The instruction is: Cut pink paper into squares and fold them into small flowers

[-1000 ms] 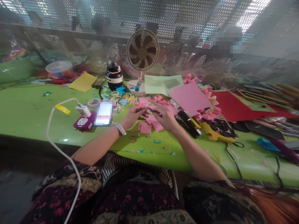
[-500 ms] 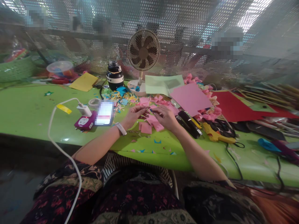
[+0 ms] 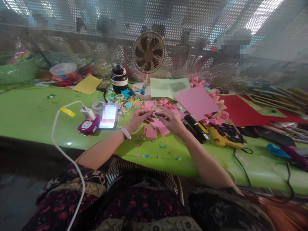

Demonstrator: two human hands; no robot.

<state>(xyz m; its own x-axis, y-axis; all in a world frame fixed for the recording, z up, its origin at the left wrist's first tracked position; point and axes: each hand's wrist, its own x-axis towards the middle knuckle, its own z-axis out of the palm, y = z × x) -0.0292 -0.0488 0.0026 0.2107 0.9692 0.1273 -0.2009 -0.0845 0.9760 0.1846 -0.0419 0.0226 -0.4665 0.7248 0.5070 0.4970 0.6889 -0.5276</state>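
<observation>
My left hand (image 3: 141, 119) and my right hand (image 3: 169, 120) meet over the middle of the green table, fingertips pinched close together. Between them is a small piece of pink paper (image 3: 154, 113), mostly covered by the fingers; its shape is hard to make out. Pink paper squares (image 3: 151, 132) lie just below the hands, and more cut pink pieces (image 3: 165, 103) are heaped behind them. A black stapler-like tool (image 3: 196, 128) rests to the right of my right hand. Left of my left hand lies a lit phone (image 3: 108, 117).
A small fan (image 3: 148, 54) and a black bottle (image 3: 119, 78) stand at the back. On the right are a pink sheet (image 3: 197, 103), red sheets (image 3: 240, 110) and a yellow glue gun (image 3: 222, 139). A white cable (image 3: 55, 138) runs from a charger (image 3: 88, 113) over the left table edge.
Both hands stay over the pink squares with only slight finger movement; the fingertips have come a little closer together. The whole view has shifted very slightly.
</observation>
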